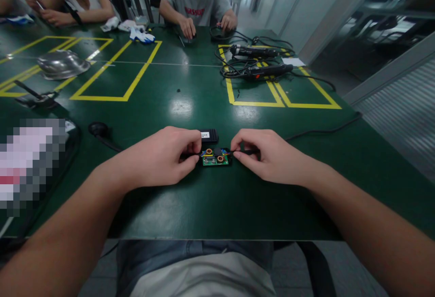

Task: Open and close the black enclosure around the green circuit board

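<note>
A small green circuit board (211, 161) with two copper coils lies in a black case half on the table before me. Coloured wires join it at both ends. My left hand (170, 156) pinches the black cable at the board's left end, fingers closed. At the other end, my right hand (268, 154) is closed on the black cable (249, 151) leaving the board there. Just behind the board rests a black cover (212, 135) with a white label, close to my left fingertips.
A black plug (98, 129) lies to the left. Beyond are a metal bowl (63, 64), white-and-blue gloves (142, 35) and two black corded tools (268, 69) among yellow tape outlines. A person (199, 5) works across the green table (152, 215); others sit at far left.
</note>
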{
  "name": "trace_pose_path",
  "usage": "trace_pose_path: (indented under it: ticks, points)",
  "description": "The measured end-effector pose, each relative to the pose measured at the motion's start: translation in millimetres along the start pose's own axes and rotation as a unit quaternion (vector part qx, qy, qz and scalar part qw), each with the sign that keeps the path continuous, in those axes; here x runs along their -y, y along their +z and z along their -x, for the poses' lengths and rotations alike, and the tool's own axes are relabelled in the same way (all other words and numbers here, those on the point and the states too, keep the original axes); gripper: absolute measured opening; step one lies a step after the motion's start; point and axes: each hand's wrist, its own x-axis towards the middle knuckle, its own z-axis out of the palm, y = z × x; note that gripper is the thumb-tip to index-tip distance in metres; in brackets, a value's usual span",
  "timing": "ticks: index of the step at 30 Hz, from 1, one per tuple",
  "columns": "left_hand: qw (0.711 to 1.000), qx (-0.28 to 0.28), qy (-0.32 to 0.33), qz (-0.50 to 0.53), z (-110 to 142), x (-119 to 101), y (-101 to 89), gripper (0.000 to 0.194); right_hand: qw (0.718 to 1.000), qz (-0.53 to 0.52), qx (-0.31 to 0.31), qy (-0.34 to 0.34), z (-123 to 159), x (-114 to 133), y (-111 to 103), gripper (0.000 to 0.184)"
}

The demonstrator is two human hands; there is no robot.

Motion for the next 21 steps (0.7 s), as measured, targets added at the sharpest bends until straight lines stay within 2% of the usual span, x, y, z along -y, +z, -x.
trace_pose_path:
  ticks: [8,15,21]
  points:
    - [1.0,0.015,-0.011,-0.018,-2.7,5.8,3.6,0.009,1.0,0.016,0.017,0.007,-2.0,-3.9,3.0,0.003]
    - [1.0,0.021,-0.017,-0.009,-4.4,5.7,3.0,0.009,0.999,0.008,0.031,0.027,-2.0,-5.4,1.7,0.007]
    - [0.999,0.03,-0.024,0.009,-6.2,10.9,2.6,0.01,0.997,-0.036,0.042,0.058,-1.3,-11.2,3.3,0.008]
